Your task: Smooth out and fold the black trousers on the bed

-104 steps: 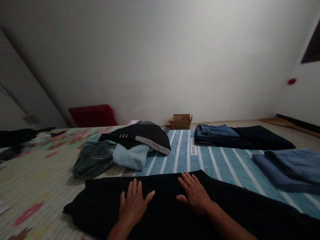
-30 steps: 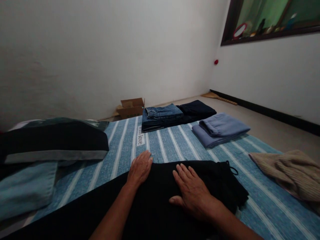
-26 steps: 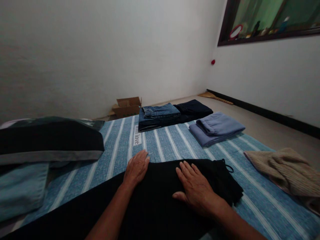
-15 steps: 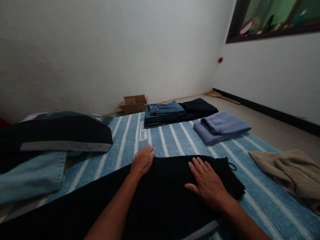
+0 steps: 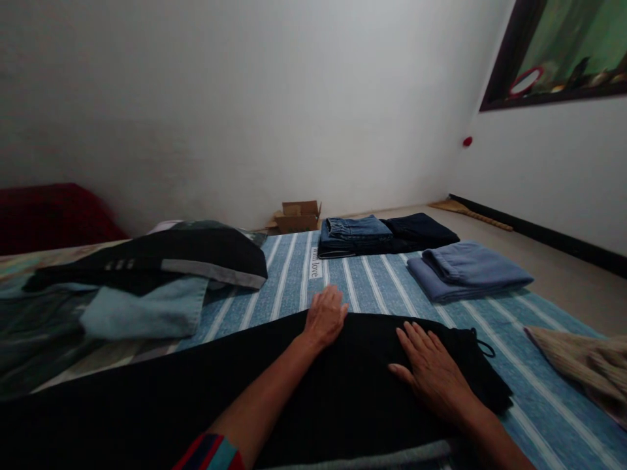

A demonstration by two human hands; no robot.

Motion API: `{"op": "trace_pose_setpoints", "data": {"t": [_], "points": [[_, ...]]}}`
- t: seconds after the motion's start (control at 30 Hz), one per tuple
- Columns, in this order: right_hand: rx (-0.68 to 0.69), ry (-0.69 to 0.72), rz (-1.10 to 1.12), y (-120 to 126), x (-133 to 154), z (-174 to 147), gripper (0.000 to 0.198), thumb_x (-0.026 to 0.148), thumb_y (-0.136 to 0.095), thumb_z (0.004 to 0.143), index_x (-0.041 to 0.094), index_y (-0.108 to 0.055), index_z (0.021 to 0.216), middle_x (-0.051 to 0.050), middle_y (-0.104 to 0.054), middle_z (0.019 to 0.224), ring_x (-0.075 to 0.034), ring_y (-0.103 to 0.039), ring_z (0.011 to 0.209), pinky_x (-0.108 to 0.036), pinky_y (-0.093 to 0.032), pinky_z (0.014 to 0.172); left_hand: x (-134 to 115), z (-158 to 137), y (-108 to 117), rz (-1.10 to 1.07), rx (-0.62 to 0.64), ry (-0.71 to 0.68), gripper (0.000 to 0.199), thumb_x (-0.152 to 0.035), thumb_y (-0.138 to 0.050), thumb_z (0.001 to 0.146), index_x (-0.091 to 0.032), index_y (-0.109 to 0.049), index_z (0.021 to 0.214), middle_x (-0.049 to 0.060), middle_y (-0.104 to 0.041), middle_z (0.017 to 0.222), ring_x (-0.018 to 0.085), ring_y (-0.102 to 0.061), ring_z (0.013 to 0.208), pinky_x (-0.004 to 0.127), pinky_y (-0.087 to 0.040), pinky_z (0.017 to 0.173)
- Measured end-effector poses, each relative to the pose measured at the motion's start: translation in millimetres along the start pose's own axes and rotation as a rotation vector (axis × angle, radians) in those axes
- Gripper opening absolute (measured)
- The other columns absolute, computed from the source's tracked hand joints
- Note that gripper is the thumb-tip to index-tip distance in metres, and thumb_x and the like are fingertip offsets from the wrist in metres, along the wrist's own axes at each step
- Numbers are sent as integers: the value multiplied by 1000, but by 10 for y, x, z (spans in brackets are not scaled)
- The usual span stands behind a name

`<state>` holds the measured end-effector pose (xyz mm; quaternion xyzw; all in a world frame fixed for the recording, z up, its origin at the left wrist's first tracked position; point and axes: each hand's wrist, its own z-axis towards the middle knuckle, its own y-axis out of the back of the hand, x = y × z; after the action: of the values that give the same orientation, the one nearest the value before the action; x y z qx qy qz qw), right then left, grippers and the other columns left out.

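Black drawstring pants (image 5: 357,385) lie stretched across the bed in front of me, waistband and cord loop at the right. My left hand (image 5: 327,316) rests on their far edge, fingers extended and holding nothing. Flat on the cloth near the waistband is my right hand (image 5: 431,367), its fingers stretched and thumb apart. A strip of grey shows along the near edge of the pants. Beyond them sit folded blue-grey pants (image 5: 467,271) and folded blue jeans (image 5: 360,228), with a folded dark navy garment (image 5: 421,230) beside the jeans.
A striped blue bedsheet (image 5: 289,281) covers the bed. Loose clothes (image 5: 147,307) are heaped at the left, and a beige knit garment (image 5: 582,359) lies at the right edge. An open cardboard box (image 5: 298,219) stands by the wall. Something red (image 5: 53,215) is at far left.
My view has swung left, so everything sits further right in the picture and more of the clothes heap shows. Both hands remain on the black pants in nearly the same places.
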<state>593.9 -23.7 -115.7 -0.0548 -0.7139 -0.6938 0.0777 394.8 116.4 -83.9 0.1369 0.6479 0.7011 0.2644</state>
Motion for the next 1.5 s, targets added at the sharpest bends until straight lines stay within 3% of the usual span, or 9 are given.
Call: {"op": "trace_pose_setpoints", "data": {"t": [0.07, 0.17, 0.37, 0.7, 0.83, 0.97, 1.27, 1.5], "points": [[-8, 1, -6, -27, -10, 3, 79, 67, -27, 87, 10, -35, 140, -15, -27, 147, -30, -20, 137, -50, -16, 111, -141, -153, -30, -23, 45, -92, 38, -34, -38, 93, -17, -48, 125, 11, -44, 140, 22, -32, 133, 41, -23, 110], [-15, 6, -28, -64, -24, 7, 78, 68, -25, 87, 11, -36, 140, -14, -28, 147, -29, -20, 137, -49, -16, 111, -228, -320, -147, -68, 149, -188, 51, -45, -37, 92, -16, -41, 134, 13, -35, 146, 25, -24, 137, 47, -20, 110], [-21, 19, -96, -149, -59, 26, 74, 65, -29, 87, 13, -39, 139, -13, -31, 145, -29, -25, 135, -49, -22, 110, -133, -342, -296, -85, 241, -192, 74, -63, -21, 89, -15, -21, 145, 12, -16, 153, 24, -7, 141, 50, -9, 112], [-319, 21, -374, -348, -300, -229, 67, 60, -38, 84, 11, -56, 126, -20, -47, 134, -37, -37, 127, -57, -29, 103, -143, -389, -280, -157, 249, -193, 77, -66, -14, 88, -14, -20, 145, 11, -13, 153, 22, -3, 141, 47, -4, 113], [-271, 183, -420, -486, -572, -330, 39, 35, -42, 84, 30, -63, 116, -11, -52, 132, -40, -40, 125, -64, -32, 95, -147, -408, -268, -204, 246, -198, 77, -65, -16, 88, -14, -21, 144, 11, -14, 153, 21, -2, 141, 47, -2, 112], [-268, 310, -430, -603, -779, -342, 51, 15, -40, 76, 39, -61, 116, -6, -52, 133, -41, -40, 124, -69, -31, 92, -153, -421, -266, -236, 258, -200, 76, -65, -17, 88, -13, -22, 144, 12, -14, 153, 22, -3, 141, 47, -2, 112], [-237, 312, -499, -541, -795, -385, 56, 13, -50, 66, 40, -63, 114, -6, -53, 132, -43, -37, 125, -64, -32, 94, -171, -428, -321, -290, 232, -195, 78, -66, -20, 87, -13, -24, 143, 13, -18, 152, 22, -5, 141, 47, -1, 112], [-219, 298, -492, -571, -822, -384, 55, 13, -45, 69, 35, -63, 116, -7, -51, 134, -42, -35, 128, -64, -29, 97, -179, -422, -319, -299, 253, -194, 78, -65, -21, 86, -11, -24, 143, 13, -18, 153, 23, -5, 141, 47, -1, 112]]}}
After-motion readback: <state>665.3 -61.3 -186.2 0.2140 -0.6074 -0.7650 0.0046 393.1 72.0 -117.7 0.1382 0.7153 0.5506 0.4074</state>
